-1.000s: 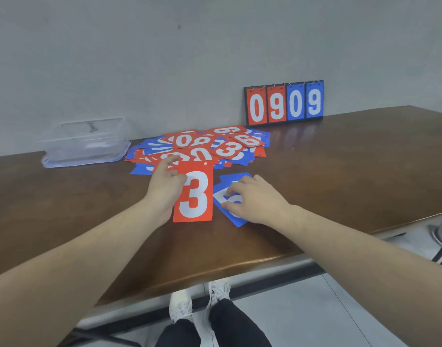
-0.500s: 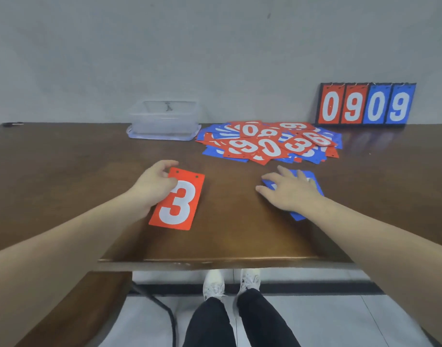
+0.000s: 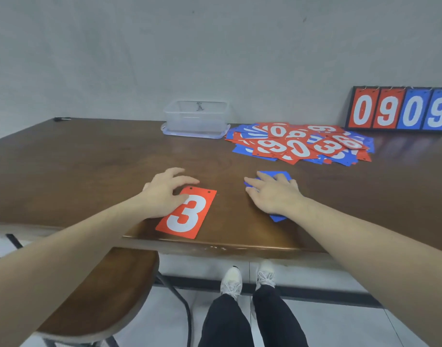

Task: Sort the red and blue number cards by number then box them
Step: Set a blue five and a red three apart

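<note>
Near worktop front edge: left hand (image 3: 164,194) fingers spread, resting on red plastic "3" card (image 3: 187,213), starting a pile | right hand (image 3: 272,194) flat, pinning blue card (image 3: 275,175) | mixed red-and-blue card heap (image 3: 300,144) back right beside clear plastic box (image 3: 196,118), unsorted.

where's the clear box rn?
Head view: the clear plastic box sits at the table's far edge by the wall, just left of the card pile.

Box (image 3: 196,118) left of card pile (image 3: 300,144); scoreboard (image 3: 400,108) behind, on the table (image 3: 89,156).
</note>
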